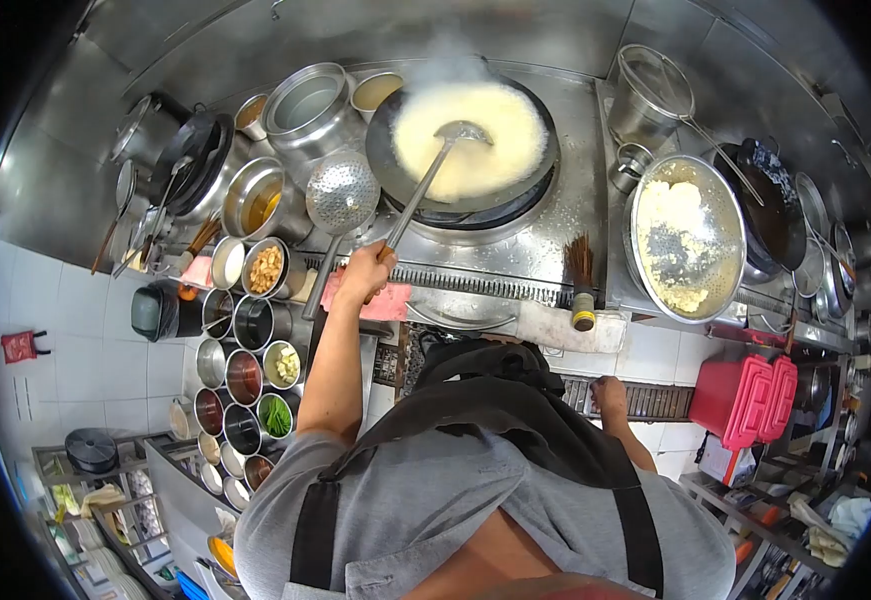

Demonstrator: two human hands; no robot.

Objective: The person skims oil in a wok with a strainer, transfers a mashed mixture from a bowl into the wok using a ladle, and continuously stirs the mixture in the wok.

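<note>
My left hand (366, 273) is closed round the handle of a long metal ladle (427, 178). The ladle's head lies in pale yellow, frothy liquid (505, 130) that fills much of a dark wok (547, 165) on the burner. Steam rises from the wok's far side. Just left of the wok, a perforated skimmer (342, 192) lies with its handle toward me, close to my left forearm. My right hand (610, 397) hangs low at my side, over the floor grate, with fingers loosely curled and no object seen in it.
A metal colander (688, 240) with pale yellow curds stands right of the stove. A bamboo brush (580, 280) is at the stove's front edge. Several seasoning pots, one with chopped greens (275, 415), stand at left. Red bins (735, 400) stand at right.
</note>
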